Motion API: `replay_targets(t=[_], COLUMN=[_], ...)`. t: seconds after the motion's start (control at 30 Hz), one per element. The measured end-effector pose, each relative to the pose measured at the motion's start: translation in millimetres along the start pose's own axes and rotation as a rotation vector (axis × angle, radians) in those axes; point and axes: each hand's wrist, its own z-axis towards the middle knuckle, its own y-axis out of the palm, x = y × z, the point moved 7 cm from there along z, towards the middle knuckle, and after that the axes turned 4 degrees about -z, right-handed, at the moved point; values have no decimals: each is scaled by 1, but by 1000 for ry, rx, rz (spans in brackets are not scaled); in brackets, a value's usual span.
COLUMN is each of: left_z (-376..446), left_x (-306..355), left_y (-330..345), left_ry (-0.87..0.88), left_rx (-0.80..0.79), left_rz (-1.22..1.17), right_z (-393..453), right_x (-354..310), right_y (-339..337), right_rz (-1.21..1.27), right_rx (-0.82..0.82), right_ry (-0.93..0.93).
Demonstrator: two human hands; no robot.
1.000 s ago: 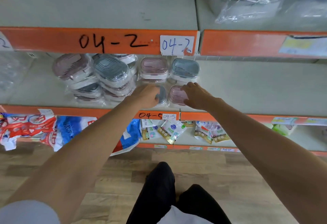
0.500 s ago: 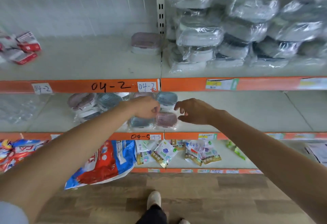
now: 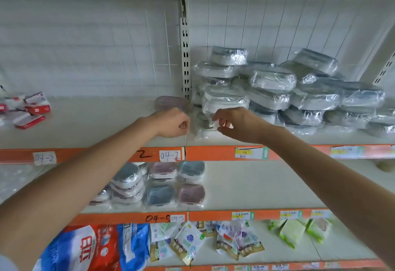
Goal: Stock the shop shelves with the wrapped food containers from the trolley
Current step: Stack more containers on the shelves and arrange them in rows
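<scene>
Both my hands are raised to the upper shelf (image 3: 96,125). My right hand (image 3: 235,124) pinches the loose clear wrap of a wrapped food container (image 3: 203,122) lying at the left foot of a large pile of wrapped grey containers (image 3: 271,82). My left hand (image 3: 173,123) hovers just left of it with its fingers curled; I see nothing in it. A wrapped pink container (image 3: 168,101) stands behind my left hand. On the middle shelf (image 3: 267,185) lie a pink container (image 3: 192,193), a blue one (image 3: 160,195) and several more behind and to their left.
Red and white boxes (image 3: 32,110) lie at the upper shelf's far left. A slotted upright post (image 3: 185,56) divides the shelf bays. The bottom shelf holds a large blue and red bag (image 3: 92,247), small sachets (image 3: 188,240) and green packs (image 3: 292,231).
Both hands left the containers on the middle shelf and rose to the upper shelf. The view tilted upward. My right hand has taken hold of the wrap there.
</scene>
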Motion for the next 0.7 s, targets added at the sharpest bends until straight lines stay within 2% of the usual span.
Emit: replay_targets(t=[0.17,0.27,0.37,0.43,0.53,0.7], left_z=[39,57,74,81,87,100], left_x=[-47,-72,-95,-112,-128,-133], left_y=[-13,-14,-6,6,31,34], left_ry=[-14,-43,-91,-226,-322,-317], left_rx=[58,84,68,-14,-150,-17], left_rz=[44,-23,-46,9,105,205], right_z=[38,57,70,70,68,68], right_x=[21,37,63,76,85,85], right_y=[-33,-40,-21,-2,8,3], right_rz=[-79,-173,-223,-173,-118,-170], right_rx=[147,202,25,-84,-70,-103], right_ry=[19,70,228,337,392,390])
